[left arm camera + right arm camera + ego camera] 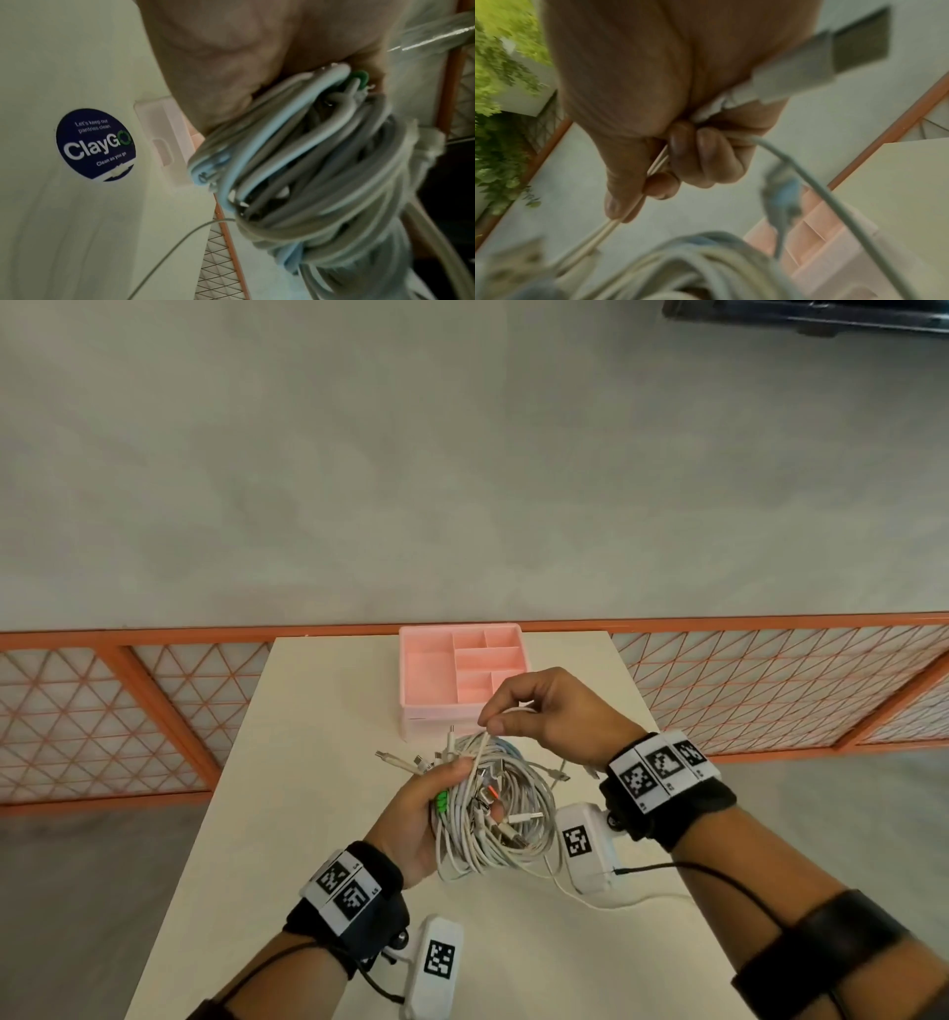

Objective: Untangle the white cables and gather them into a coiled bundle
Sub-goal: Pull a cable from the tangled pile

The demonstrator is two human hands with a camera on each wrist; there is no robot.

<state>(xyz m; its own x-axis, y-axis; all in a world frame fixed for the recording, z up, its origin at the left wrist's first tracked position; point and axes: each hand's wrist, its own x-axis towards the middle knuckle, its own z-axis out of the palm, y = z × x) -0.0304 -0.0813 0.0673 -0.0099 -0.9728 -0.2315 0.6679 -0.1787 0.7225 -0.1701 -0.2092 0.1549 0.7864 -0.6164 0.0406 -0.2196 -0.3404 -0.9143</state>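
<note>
Centrally, left hand [411,819] grips the coiled white cables [495,814]; right hand [547,711] just above pinches one strand, pink tray [411,680] behind.

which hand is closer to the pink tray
Right. The right hand is raised just in front of the pink tray, overlapping its near corner in the head view, pinching a cable. The left hand sits lower, nearer the person, gripping the cable bundle.

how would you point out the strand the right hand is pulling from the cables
On the white table, the left hand holds the cable bundle. From its top, one thin white strand rises to the right hand, the only one pinched taut above the coils.
</note>
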